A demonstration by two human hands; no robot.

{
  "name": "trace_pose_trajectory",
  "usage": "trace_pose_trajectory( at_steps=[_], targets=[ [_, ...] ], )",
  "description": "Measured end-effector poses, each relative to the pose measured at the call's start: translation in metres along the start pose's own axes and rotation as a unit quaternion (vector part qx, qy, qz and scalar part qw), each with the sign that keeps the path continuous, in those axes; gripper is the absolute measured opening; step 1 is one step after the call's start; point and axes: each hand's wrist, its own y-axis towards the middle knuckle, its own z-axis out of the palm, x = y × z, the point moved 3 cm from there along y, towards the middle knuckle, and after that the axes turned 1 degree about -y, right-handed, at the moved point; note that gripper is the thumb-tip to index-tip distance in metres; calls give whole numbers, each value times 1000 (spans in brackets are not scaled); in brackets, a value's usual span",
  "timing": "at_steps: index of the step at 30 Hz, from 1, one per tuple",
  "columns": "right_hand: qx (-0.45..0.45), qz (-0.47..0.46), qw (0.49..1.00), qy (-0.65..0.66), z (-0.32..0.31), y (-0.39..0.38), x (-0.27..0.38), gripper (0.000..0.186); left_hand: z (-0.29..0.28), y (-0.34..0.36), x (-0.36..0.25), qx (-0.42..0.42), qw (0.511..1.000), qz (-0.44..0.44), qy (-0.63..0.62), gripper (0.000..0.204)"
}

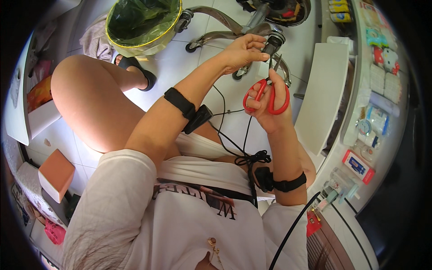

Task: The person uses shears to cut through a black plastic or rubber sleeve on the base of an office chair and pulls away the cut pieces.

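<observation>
A pair of scissors (270, 88) with red handles is in my right hand (275, 110). My fingers go through the handle loops, and the dark blades point up and away from me, slightly apart. My left hand (245, 51) is just left of the blades. Its fingers are loosely bent, with the thumb apart from them and its tip close beside the blades. No object shows between those fingers. Directly behind the fingertips is a black caster (273, 41) of a chrome chair base (218, 18); whether I touch it, I cannot tell.
A bin (155, 49) lined with a green bag stands at the far left of the chair. An opened white drawer (321, 99) and a shelf crowded with small packages (360, 166) line the right. Black cables (252, 157) hang between my forearms.
</observation>
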Motion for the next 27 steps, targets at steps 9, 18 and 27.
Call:
trace_pose_trajectory(
  at_steps=[9, 18, 27],
  targets=[
    [-24, -24, 999, 25, 8, 14, 5, 37, 1, -3, -7, -20, 997, 40, 57, 61],
    [-102, -221, 960, -137, 4, 6, 19, 37, 5, -4, 0, -38, 999, 9, 9, 59],
    [-71, -95, 982, -148, -15, 1, -5, 47, 5, -1, 4, -32, 999, 2, -10, 57]
  ],
)
